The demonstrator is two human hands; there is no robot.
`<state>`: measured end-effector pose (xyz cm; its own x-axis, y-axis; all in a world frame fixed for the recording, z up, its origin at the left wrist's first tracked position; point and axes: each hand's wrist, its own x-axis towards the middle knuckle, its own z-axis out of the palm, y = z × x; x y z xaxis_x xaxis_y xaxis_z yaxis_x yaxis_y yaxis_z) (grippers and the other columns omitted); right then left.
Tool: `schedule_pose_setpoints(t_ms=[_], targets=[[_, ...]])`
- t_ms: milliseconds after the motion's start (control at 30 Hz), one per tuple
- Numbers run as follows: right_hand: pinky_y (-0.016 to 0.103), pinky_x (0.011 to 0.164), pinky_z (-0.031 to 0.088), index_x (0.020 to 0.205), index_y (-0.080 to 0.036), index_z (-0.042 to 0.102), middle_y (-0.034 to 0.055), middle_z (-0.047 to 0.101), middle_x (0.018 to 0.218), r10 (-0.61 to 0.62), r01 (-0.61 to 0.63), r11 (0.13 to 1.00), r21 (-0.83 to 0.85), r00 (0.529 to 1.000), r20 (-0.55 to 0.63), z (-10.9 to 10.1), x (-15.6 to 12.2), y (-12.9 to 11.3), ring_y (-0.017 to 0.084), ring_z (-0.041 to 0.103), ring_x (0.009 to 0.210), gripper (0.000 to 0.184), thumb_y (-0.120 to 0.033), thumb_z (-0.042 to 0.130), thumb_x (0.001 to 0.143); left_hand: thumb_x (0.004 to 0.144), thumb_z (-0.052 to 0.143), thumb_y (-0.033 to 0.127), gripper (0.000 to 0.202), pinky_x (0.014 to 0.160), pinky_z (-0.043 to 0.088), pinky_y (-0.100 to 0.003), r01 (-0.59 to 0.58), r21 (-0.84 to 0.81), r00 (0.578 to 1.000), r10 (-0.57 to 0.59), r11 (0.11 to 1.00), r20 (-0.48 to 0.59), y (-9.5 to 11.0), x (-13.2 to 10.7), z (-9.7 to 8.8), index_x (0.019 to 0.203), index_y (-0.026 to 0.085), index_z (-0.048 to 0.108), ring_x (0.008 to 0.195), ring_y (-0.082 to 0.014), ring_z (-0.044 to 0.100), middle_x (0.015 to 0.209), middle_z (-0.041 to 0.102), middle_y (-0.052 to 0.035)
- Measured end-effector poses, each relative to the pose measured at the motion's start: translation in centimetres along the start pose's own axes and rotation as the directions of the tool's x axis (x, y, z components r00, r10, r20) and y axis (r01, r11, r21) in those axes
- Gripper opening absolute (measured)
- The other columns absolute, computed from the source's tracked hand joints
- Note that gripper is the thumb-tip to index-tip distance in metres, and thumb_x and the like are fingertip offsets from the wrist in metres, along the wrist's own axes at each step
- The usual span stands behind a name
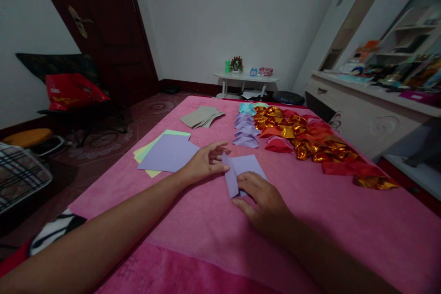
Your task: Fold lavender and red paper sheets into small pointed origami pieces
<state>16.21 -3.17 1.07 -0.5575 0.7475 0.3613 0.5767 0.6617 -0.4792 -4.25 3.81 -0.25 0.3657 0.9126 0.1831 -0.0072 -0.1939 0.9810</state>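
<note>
A sheet of light purple paper (253,165) lies on the pink cloth in front of me, its left part folded up into a raised strip. My left hand (206,161) is at the strip's upper left edge, fingers curled and thumb against the paper. From the right, my right hand (263,197) grips the lower part, with bent fingers on the sheet and the thumb by its near edge. Left of my left hand, a flat purple sheet (168,154) rests over green and yellow ones.
Grey paper pieces (201,117) lie farther back. Folded purple pieces (246,133) stand in a column beside rows of shiny gold pieces (280,124) and red ones (279,144). The pink cloth (193,225) covers the surface. A cluttered dresser (372,101) stands at the right.
</note>
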Motion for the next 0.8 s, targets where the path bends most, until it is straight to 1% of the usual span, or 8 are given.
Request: schedule_pose_setpoints(t_ms=[100,200,300,433,500,600,667,800], targets=[[0.030,0.076,0.041,0.079,-0.019,0.055,0.0027,0.056,0.086,0.030,-0.029,0.998,0.048,0.999,-0.017,-0.1,0.1,0.0,0.018,0.051,0.083,0.010,-0.015,0.064,0.077,0.063,0.078,0.022,0.070,0.064,0.048,-0.023,0.027,0.013,0.998,-0.026,1.000,-0.051,0.0,0.2,0.3,0.127,0.013,0.049,0.067,-0.0079,0.056,0.107,0.063,-0.0115],[0.029,0.072,0.041,0.078,-0.019,0.054,0.0014,0.055,0.083,0.066,-0.062,0.992,0.112,0.997,-0.037,-0.2,0.2,0.1,0.016,0.051,0.077,0.009,-0.021,0.063,0.078,0.066,0.076,0.023,0.063,0.058,0.045,-0.020,0.038,-0.030,0.997,-0.040,0.999,-0.072,0.0,0.3,0.3,0.123,0.012,0.052,0.058,-0.0055,0.054,0.095,0.065,-0.0074],[0.027,0.067,0.040,0.078,-0.019,0.055,0.0009,0.055,0.079,0.091,-0.076,0.980,0.183,0.993,-0.080,-0.3,0.4,0.3,0.015,0.051,0.073,0.006,-0.023,0.058,0.082,0.065,0.077,0.023,0.066,0.061,0.047,-0.022,0.033,-0.113,0.996,-0.043,0.993,-0.084,0.0,0.2,0.3,0.125,0.013,0.051,0.063,-0.0078,0.058,0.092,0.063,-0.0055],[0.026,0.060,0.037,0.068,-0.018,0.055,-0.0003,0.052,0.068,0.170,-0.141,0.961,0.238,0.980,-0.108,-0.5,0.6,0.8,0.014,0.049,0.065,0.015,-0.024,0.054,0.083,0.063,0.079,0.025,0.065,0.070,0.050,-0.025,0.031,-0.196,0.995,-0.049,0.980,-0.087,0.0,0.1,0.4,0.122,0.015,0.055,0.074,-0.0111,0.062,0.101,0.062,-0.0073],[0.025,0.056,0.037,0.065,-0.018,0.054,-0.0014,0.050,0.063,0.264,-0.210,0.906,0.369,0.959,-0.103,-0.6,0.7,1.1,0.013,0.048,0.060,0.021,-0.028,0.054,0.083,0.064,0.079,0.026,0.062,0.073,0.050,-0.026,0.016,-0.218,0.997,-0.033,0.976,-0.076,0.2,0.1,0.5,0.121,0.015,0.057,0.076,-0.0119,0.062,0.101,0.063,-0.0071],[0.023,0.051,0.037,0.064,-0.018,0.054,-0.0028,0.048,0.057,0.414,-0.295,0.711,0.638,0.909,-0.041,-0.7,0.8,1.8,0.012,0.047,0.054,0.028,-0.039,0.057,0.081,0.064,0.079,0.024,0.064,0.077,0.050,-0.029,0.001,-0.212,1.000,-0.007,0.977,-0.025,0.4,0.0,0.8,0.123,0.016,0.056,0.080,-0.0140,0.063,0.094,0.065,-0.0058],[0.022,0.048,0.036,0.063,-0.018,0.053,-0.0032,0.047,0.055,0.464,-0.306,0.598,0.741,0.886,-0.008,-0.8,0.7,2.2,0.012,0.046,0.051,0.033,-0.045,0.059,0.080,0.063,0.080,0.024,0.064,0.076,0.051,-0.030,0.006,-0.180,1.000,-0.008,0.984,-0.010,0.4,0.0,0.8,0.122,0.015,0.056,0.077,-0.0143,0.062,0.087,0.066,-0.0041],[0.025,0.056,0.044,0.083,-0.019,0.061,0.0001,0.059,0.066,0.454,-0.239,0.538,0.808,0.890,-0.040,-0.7,0.5,2.4,0.015,0.054,0.059,0.033,-0.052,0.055,0.083,0.060,0.082,0.026,0.056,0.066,0.048,-0.025,-0.004,-0.148,0.991,-0.015,0.989,-0.131,0.3,-0.2,1.0,0.111,0.012,0.064,0.063,-0.0103,0.058,0.070,0.062,0.0012]])
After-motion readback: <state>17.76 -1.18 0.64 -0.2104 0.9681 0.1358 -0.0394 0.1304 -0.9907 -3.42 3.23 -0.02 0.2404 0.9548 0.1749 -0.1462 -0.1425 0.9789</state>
